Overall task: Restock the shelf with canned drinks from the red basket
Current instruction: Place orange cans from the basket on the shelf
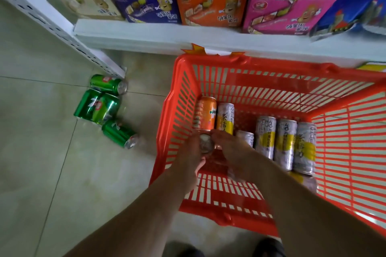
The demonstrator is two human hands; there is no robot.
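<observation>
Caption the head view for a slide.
Both hands, left hand and right hand, reach into the red basket of cans; green cans on the floor.

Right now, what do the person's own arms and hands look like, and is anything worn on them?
Both forearms are bare as far as the frame shows: no sleeves appear. The left hand and the right hand wear no gloves, and I can see no watch, ring or bracelet. The image is slightly blurred, so small details may be missed.

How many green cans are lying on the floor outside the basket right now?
4, all on their sides left of the red basket: one by the shelf upright, two side by side below it, one nearest the basket. None looks hidden.
</observation>
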